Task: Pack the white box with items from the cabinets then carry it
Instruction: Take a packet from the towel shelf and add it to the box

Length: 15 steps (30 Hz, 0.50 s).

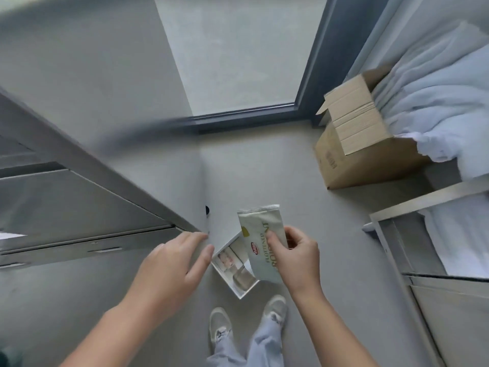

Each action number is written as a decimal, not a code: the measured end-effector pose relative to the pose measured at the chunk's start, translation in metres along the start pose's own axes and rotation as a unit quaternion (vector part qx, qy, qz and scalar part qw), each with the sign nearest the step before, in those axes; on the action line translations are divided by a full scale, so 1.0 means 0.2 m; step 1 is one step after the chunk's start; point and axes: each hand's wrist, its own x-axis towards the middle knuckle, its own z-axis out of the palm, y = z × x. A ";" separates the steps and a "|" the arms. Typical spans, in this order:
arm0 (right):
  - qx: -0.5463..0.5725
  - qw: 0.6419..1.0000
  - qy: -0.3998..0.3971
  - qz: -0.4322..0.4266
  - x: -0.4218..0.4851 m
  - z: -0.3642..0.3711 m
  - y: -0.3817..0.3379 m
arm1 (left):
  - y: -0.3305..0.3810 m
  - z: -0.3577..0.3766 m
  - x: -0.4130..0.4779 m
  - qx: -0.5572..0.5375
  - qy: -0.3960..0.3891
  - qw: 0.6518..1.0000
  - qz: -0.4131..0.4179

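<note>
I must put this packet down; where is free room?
Bare grey floor lies between the white rectangular box and the brown cardboard box. The white box's visible end is crowded; the pale snack packet hides the rest.

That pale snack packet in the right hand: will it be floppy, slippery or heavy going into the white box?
Probably light: the right hand holds the packet up by its side with just a pinch. It stays flat and upright above the white box, so it is likely only slightly floppy. The smooth wrapper may slip in a loose hold.
</note>
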 end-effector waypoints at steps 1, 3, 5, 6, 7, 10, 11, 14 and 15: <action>0.004 1.000 0.002 0.009 0.05 0.02 0.05 | -0.01 0.04 0.06 -0.005 -0.006 1.000 -0.002; 0.016 1.000 0.006 0.025 0.13 0.06 0.14 | -0.04 0.12 0.17 -0.011 -0.012 1.000 -0.003; 0.022 0.999 0.014 0.042 0.19 0.10 0.23 | -0.08 0.20 0.26 -0.010 -0.021 1.000 -0.002; 0.025 0.998 0.023 0.049 0.23 0.12 0.27 | -0.10 0.25 0.31 -0.013 -0.025 1.000 -0.004; 0.028 0.997 0.034 0.056 0.26 0.14 0.32 | -0.13 0.30 0.36 -0.018 -0.030 0.999 -0.004; 0.048 0.993 0.076 0.080 0.35 0.21 0.48 | -0.22 0.46 0.49 -0.013 -0.068 0.998 0.011; 0.056 0.990 0.091 0.090 0.37 0.24 0.54 | -0.26 0.51 0.53 -0.006 -0.085 0.996 0.022; 0.080 0.980 0.135 0.126 0.45 0.36 0.72 | -0.39 0.69 0.67 0.020 -0.136 0.989 0.060; 0.091 0.975 0.148 0.141 0.48 0.41 0.79 | -0.43 0.76 0.71 0.029 -0.150 0.986 0.072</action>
